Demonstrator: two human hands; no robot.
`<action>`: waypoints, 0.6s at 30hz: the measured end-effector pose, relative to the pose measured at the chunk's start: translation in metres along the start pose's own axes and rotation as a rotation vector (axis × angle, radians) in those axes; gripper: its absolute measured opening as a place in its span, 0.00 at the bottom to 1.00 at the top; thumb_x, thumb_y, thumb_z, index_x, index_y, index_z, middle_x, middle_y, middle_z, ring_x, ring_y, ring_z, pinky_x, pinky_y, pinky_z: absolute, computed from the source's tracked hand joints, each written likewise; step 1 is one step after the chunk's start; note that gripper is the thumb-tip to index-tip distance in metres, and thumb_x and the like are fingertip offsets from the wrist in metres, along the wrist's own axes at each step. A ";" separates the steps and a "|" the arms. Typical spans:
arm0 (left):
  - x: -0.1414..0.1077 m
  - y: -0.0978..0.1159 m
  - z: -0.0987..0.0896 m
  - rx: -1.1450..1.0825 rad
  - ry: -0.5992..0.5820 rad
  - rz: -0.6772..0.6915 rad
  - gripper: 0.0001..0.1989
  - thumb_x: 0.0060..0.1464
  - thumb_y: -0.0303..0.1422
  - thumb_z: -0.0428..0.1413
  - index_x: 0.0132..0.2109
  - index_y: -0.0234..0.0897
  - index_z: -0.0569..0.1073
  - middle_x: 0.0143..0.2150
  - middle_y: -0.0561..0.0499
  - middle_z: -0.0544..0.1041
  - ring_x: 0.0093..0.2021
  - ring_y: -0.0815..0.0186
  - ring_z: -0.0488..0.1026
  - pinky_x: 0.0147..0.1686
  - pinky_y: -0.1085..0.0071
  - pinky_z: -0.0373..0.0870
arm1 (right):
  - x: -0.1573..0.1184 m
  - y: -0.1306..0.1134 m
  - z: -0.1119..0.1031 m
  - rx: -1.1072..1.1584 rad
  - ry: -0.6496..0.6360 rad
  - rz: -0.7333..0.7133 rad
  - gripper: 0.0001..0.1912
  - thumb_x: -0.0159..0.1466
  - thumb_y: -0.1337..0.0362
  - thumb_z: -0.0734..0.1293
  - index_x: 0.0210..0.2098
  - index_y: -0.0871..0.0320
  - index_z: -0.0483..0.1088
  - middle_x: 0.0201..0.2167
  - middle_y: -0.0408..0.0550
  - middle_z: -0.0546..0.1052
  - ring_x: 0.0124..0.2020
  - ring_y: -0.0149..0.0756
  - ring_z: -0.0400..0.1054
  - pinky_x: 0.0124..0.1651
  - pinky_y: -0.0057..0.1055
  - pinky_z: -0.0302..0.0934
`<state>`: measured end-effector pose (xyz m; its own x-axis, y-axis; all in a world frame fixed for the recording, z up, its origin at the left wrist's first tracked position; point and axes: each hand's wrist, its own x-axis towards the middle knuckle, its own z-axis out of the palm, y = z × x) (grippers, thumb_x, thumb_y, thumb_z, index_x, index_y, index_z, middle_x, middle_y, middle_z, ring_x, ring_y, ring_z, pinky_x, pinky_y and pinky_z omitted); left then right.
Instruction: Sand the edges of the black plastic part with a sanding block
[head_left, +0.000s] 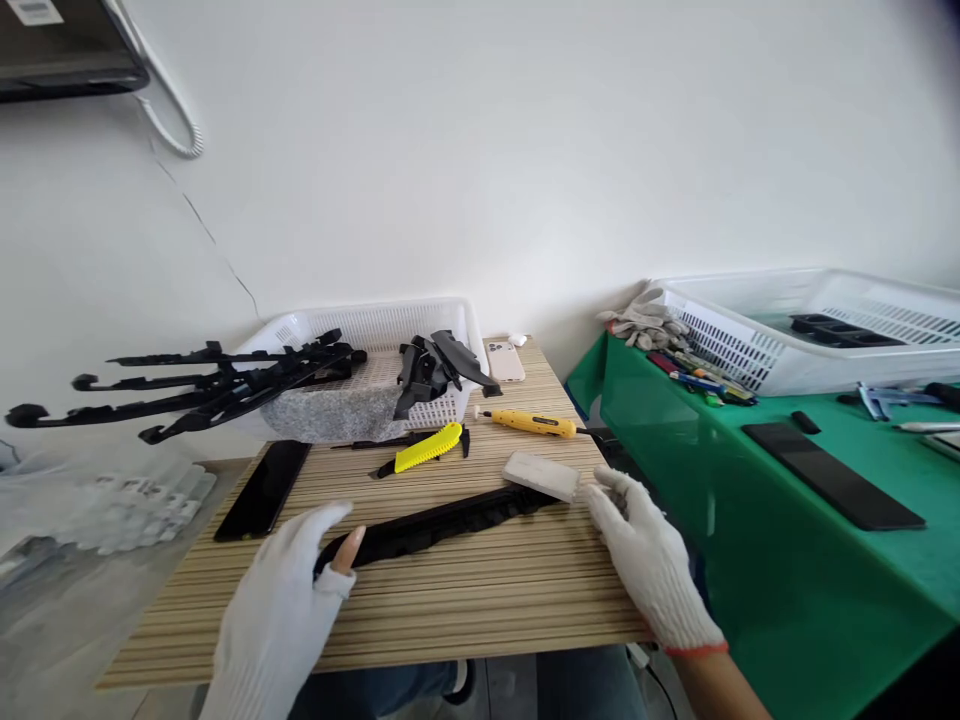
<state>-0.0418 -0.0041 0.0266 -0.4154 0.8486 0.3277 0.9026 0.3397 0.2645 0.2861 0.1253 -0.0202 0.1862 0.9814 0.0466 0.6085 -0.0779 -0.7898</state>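
Note:
A long black plastic strip lies slantwise across the wood-grain table. My left hand, in a white glove with the thumb tip bare, has the strip's near left end between thumb and fingers. At the other end, a whitish rectangular block rests partly over the strip. My right hand, gloved in white with an orange cuff edge, is beside the block's right end. Its fingers are slightly bent and apart, and whether the fingertips touch the block is hard to tell. Behind the strip lies a yellow utility knife.
A white basket of black plastic parts stands behind, some jutting left. A yellow electric screwdriver, a dark phone and a light phone lie on the table. Right, a green-covered table bears another white basket and tools.

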 end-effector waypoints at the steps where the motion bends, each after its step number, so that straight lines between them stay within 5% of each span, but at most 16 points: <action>1: -0.005 -0.010 -0.001 0.029 -0.031 -0.043 0.23 0.57 0.49 0.49 0.51 0.43 0.74 0.50 0.45 0.79 0.50 0.50 0.76 0.45 0.56 0.73 | 0.006 -0.002 0.001 -0.043 -0.028 -0.011 0.30 0.61 0.43 0.61 0.53 0.56 0.72 0.38 0.53 0.80 0.37 0.47 0.75 0.40 0.41 0.66; 8: -0.027 -0.032 0.017 0.067 -0.133 -0.056 0.23 0.56 0.48 0.52 0.54 0.43 0.74 0.56 0.44 0.77 0.56 0.51 0.72 0.54 0.54 0.69 | 0.021 -0.022 0.014 -0.182 -0.147 0.032 0.33 0.58 0.39 0.63 0.53 0.52 0.74 0.40 0.55 0.79 0.37 0.49 0.74 0.40 0.43 0.65; 13: -0.020 -0.033 0.025 0.061 -0.153 -0.059 0.25 0.56 0.48 0.52 0.55 0.40 0.74 0.57 0.45 0.76 0.57 0.51 0.71 0.56 0.54 0.68 | 0.016 -0.017 0.018 0.240 -0.111 0.154 0.35 0.57 0.46 0.64 0.60 0.56 0.67 0.25 0.42 0.73 0.24 0.36 0.67 0.28 0.31 0.61; 18: -0.013 -0.032 0.027 0.041 -0.144 -0.048 0.23 0.57 0.46 0.51 0.54 0.41 0.74 0.57 0.46 0.76 0.56 0.52 0.71 0.56 0.55 0.68 | 0.011 -0.014 0.016 0.461 0.001 0.150 0.35 0.55 0.46 0.66 0.59 0.54 0.70 0.28 0.42 0.72 0.23 0.29 0.64 0.23 0.26 0.58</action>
<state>-0.0625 -0.0154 -0.0110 -0.4406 0.8791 0.1817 0.8870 0.3952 0.2387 0.2675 0.1404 -0.0189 0.2468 0.9650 -0.0882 0.1696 -0.1326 -0.9765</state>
